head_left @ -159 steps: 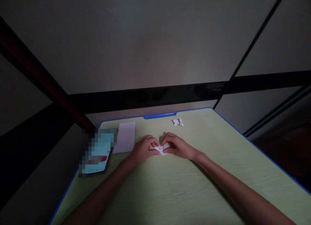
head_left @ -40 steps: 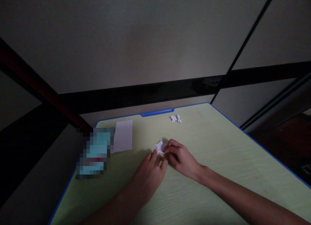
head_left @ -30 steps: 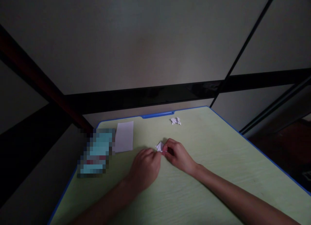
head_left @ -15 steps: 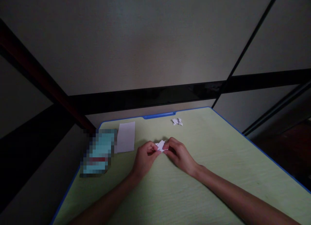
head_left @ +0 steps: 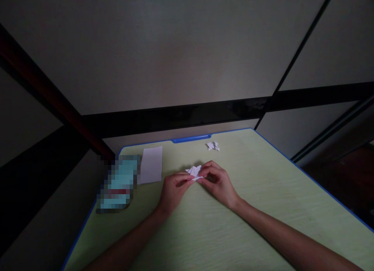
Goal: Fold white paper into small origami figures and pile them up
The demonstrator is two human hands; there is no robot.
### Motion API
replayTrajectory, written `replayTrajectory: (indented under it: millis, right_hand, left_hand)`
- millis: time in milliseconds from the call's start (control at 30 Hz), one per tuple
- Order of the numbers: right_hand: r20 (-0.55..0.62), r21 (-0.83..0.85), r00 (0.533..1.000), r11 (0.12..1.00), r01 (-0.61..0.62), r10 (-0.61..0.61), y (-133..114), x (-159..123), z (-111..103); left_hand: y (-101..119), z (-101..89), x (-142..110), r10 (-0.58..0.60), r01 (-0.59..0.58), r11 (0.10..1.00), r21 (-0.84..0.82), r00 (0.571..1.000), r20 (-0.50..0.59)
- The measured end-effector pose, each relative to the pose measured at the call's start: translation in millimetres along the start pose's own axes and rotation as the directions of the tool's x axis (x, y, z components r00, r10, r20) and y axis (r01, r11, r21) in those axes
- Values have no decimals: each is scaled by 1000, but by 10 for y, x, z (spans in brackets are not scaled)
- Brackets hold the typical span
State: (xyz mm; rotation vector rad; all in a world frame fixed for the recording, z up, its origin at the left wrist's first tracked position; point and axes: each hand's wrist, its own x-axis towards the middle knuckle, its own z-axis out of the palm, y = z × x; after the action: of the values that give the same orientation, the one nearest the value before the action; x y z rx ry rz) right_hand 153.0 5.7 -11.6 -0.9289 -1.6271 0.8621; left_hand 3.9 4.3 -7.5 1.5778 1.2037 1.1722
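White folded paper [head_left: 193,170], white far paper figure [head_left: 213,146], plain pale-lilac sheet [head_left: 151,164]; pale yellow-green, faintly streaked surface [head_left: 271,173] with blue edging [head_left: 191,139]; turquoise pixelated screen [head_left: 122,177], red-banded; grey panel [head_left: 175,52], black-striped.

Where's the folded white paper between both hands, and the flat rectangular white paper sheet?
Held folded white paper [head_left: 193,171], head view: its upper folds.
Flat rectangular white paper sheet [head_left: 151,165], head view: middle of its top face.
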Motion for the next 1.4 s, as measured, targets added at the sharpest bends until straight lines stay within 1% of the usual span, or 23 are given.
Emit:
replayTrajectory:
  millis: [133,300,567,733,800,967,1133,1300,1400]
  right_hand:
    - [5,-10,1000,1000,4,-4,-37,-7,-13]
    - [20,-54,1000,998,9,-8,-57,-6,1]
    - [34,-142,999,989,33,-28,-54,27,27]
    - [19,-170,999,985,28,-26,-71,32,24]
    - [-1,-149,1000,989,14,-14,-54,32,25]
    - [-29,-33,999,999,-25,24,3,31,33]
    - [-57,7,998,999,-41,41,-8,30,29]
    - [-64,44,997,998,-49,51,-6,41,42]
    - [-79,152,989,982,-108,121,5,51,81]
  left_hand:
    - [-31,-3,-6,38,-39,999,34,999,35]
    - [-76,24,-11,13,-14,1000,12,998,68]
    - [-14,49,-9,-103,103,995,3,995,6]
    - [-45,76,-12,-122,120,991,-53,992,-30]
    - [-43,84,-10,-130,126,989,-73,990,-51]
    - [-10,85,2,-177,166,975,-147,982,-67]
    - [7,82,8,-207,193,960,-201,977,-52]
    - [21,81,-3,-206,192,963,-188,977,-59]
    - [14,75,-6,-176,160,976,-149,979,-102]
